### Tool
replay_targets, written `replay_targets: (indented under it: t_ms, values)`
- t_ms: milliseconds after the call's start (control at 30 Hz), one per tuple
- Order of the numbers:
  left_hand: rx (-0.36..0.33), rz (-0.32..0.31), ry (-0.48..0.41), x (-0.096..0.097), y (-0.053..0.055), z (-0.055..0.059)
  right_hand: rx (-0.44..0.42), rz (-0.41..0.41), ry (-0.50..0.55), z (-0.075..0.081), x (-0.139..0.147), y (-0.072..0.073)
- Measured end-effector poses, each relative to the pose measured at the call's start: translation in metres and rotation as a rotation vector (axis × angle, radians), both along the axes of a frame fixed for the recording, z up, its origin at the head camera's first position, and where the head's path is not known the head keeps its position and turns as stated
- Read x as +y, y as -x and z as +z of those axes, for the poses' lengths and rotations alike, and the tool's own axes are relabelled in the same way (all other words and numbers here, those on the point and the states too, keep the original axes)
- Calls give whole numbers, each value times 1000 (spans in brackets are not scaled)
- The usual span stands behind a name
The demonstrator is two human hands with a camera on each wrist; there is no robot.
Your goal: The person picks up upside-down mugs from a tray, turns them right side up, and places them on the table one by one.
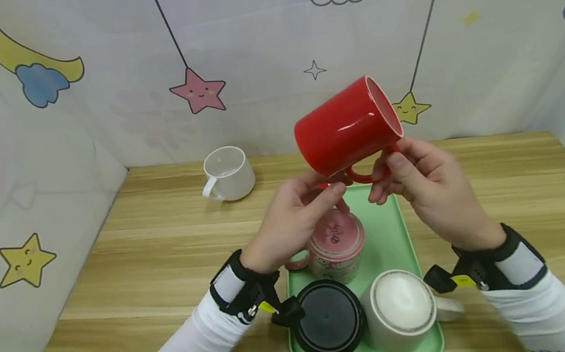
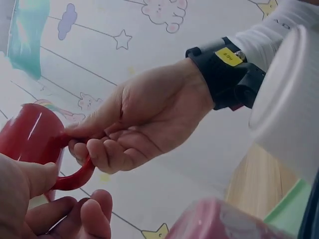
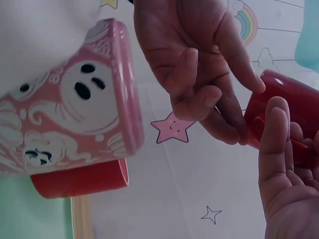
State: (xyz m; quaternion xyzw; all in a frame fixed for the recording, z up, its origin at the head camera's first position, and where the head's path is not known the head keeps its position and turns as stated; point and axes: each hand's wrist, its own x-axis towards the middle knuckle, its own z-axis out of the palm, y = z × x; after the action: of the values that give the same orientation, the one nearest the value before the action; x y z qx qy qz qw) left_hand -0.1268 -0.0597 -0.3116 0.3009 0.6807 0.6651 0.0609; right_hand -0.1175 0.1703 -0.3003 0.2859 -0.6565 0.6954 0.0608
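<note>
A glossy red mug [image 1: 344, 128] is held in the air above the tray, lying tilted on its side with its white-edged end to the right. My right hand [image 1: 434, 194] pinches its handle between thumb and fingers, as the left wrist view confirms. The left hand [image 1: 290, 221] is at the mug's other end, fingertips at its underside, thumb extended below. Under that hand, a second red mug [image 3: 79, 181] is partly hidden. Closer to me on the tray, a pink mug [image 1: 336, 235] with ghost drawings [image 3: 84, 89] stands upside down.
A green tray [image 1: 381, 228] also bears a black round-based vessel [image 1: 329, 319] and a white mug [image 1: 402, 305], its handle jutting right past the rim. Another white mug [image 1: 232, 175] stands upright at the back left of the wooden table [image 1: 159, 246]. A printed cloth wall [image 1: 247, 32] closes the back.
</note>
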Motion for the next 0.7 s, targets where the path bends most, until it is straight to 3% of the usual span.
replay_targets:
  t_ms: [133,367,533,700]
  values:
    - [-42,-36,-38,6,-1,1,-56,45,28,3,0,-1]
    - [-167,-41,-176,13,-1,1,-100,101,47,4,1,-4]
    - [-216,-52,-291,15,-3,-1,-63,124,-7,5,0,-7]
    - [-246,-85,-371,15,-5,-1,-10,90,-95,6,-2,-7]
